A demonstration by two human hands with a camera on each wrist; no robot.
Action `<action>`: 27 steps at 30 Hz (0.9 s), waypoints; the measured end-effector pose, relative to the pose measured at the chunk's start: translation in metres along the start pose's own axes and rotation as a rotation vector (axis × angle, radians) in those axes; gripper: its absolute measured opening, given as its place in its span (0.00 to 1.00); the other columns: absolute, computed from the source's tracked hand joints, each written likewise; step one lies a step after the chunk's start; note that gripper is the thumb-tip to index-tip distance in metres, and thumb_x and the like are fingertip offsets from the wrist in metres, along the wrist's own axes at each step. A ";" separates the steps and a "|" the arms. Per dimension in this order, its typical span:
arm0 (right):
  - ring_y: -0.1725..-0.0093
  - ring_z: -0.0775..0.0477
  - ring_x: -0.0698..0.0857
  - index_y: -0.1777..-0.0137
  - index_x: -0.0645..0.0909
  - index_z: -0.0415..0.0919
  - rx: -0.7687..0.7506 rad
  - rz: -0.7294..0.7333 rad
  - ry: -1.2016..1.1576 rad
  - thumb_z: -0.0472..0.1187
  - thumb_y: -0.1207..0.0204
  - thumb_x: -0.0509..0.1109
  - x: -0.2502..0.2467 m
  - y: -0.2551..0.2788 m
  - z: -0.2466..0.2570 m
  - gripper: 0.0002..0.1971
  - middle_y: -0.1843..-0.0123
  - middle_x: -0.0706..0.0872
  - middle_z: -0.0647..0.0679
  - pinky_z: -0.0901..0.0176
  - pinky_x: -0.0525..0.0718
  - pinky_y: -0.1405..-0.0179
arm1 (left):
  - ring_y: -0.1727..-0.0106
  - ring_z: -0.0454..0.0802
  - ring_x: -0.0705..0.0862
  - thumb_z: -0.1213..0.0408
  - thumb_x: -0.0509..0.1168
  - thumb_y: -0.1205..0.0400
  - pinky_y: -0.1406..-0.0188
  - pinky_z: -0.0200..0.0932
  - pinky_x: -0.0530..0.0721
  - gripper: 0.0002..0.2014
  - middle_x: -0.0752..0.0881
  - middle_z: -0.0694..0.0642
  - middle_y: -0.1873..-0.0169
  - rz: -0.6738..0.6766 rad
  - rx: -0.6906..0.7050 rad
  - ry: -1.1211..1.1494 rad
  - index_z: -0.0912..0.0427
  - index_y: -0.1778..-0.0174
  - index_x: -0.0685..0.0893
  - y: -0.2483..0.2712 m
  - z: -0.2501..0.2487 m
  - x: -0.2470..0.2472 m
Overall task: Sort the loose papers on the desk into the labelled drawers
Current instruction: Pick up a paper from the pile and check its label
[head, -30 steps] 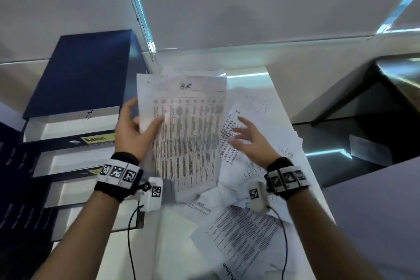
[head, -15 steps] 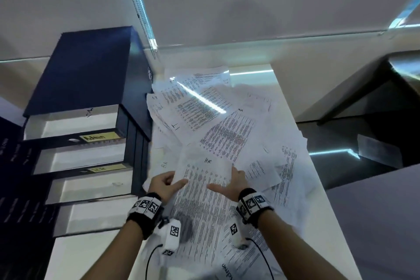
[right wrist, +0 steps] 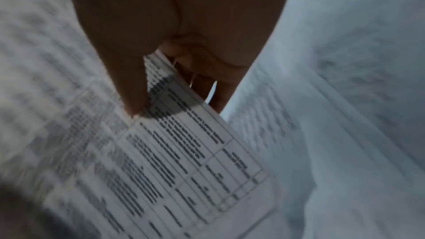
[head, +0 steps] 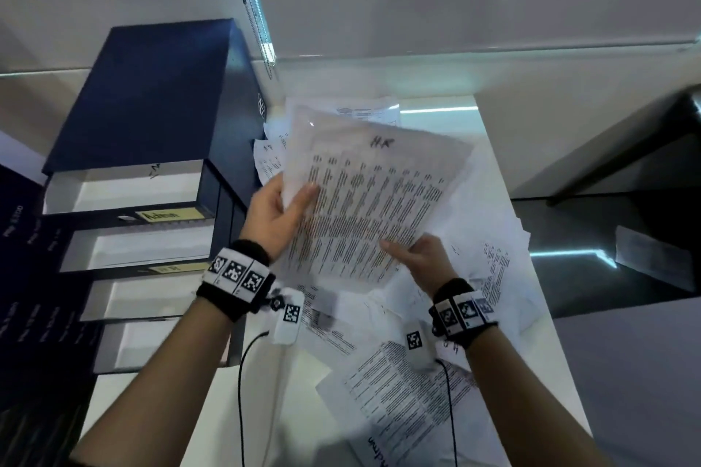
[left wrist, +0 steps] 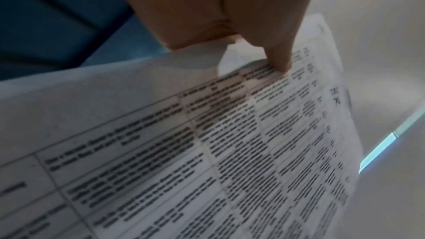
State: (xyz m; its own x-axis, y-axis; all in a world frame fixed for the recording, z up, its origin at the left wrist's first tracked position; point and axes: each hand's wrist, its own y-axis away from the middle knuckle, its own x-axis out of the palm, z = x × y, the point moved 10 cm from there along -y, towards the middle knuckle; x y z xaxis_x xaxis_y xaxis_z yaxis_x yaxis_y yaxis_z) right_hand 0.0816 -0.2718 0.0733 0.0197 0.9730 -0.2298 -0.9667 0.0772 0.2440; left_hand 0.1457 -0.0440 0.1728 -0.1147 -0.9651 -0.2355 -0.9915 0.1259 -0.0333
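Observation:
A printed sheet marked "HR" [head: 371, 201] [left wrist: 207, 143] [right wrist: 184, 161] is held up, tilted, above the desk's paper pile [head: 497, 277]. My left hand [head: 280, 212] [left wrist: 264, 52] pinches its left edge, thumb on the printed face. My right hand [head: 413, 258] [right wrist: 161, 79] pinches its lower right edge, thumb on top and fingers beneath. To the left stands a dark blue drawer unit [head: 151, 95] with several drawers pulled open. One label reads "Admin" [head: 163, 215]; the yellow label below it [head: 167, 268] is too blurred to read. A sheet marked "Admin" [head: 409, 402] lies near me.
The white desk [head: 265, 409] runs from me to the wall, with loose papers over its right half. A blind cord [head: 261, 30] hangs behind the drawer unit. On the right is a lower dark surface [head: 591, 224] with one sheet [head: 652, 262] on it.
Half a second ago the HR sheet was low over the pile close to me. Now both hands hold it higher and farther out, beside the drawer unit.

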 end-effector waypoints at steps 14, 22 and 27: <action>0.55 0.42 0.88 0.52 0.84 0.29 -0.014 -0.158 0.341 0.40 0.19 0.70 -0.034 0.010 -0.018 0.11 0.60 0.86 0.44 0.64 0.79 0.64 | 0.51 0.41 0.89 0.60 0.73 0.21 0.47 0.43 0.89 0.13 0.91 0.49 0.51 0.066 -0.275 -0.116 0.58 0.42 0.86 0.010 0.091 0.030; 0.65 0.61 0.86 0.14 0.46 0.55 -0.245 0.083 0.133 0.34 0.20 0.70 0.047 0.020 0.085 0.44 0.42 0.89 0.50 0.63 0.85 0.62 | 0.39 0.46 0.88 0.65 0.66 0.15 0.38 0.48 0.86 0.17 0.88 0.52 0.40 -0.132 -0.319 0.213 0.57 0.30 0.78 0.050 0.062 -0.082; 0.34 0.70 0.80 0.27 0.79 0.49 -0.288 0.428 0.181 0.36 0.19 0.71 0.159 0.057 0.122 0.21 0.28 0.80 0.60 0.69 0.77 0.31 | 0.41 0.61 0.88 0.71 0.62 0.15 0.46 0.55 0.87 0.19 0.88 0.63 0.39 -0.222 -0.435 0.422 0.58 0.27 0.75 0.109 0.066 -0.184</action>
State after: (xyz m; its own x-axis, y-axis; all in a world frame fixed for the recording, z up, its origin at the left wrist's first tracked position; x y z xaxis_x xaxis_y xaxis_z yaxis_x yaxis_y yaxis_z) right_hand 0.0609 -0.0865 0.1656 -0.4106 0.8495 -0.3314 -0.9100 -0.4050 0.0893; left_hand 0.0633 0.1625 0.1484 0.1690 -0.9761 0.1368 -0.9189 -0.1058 0.3800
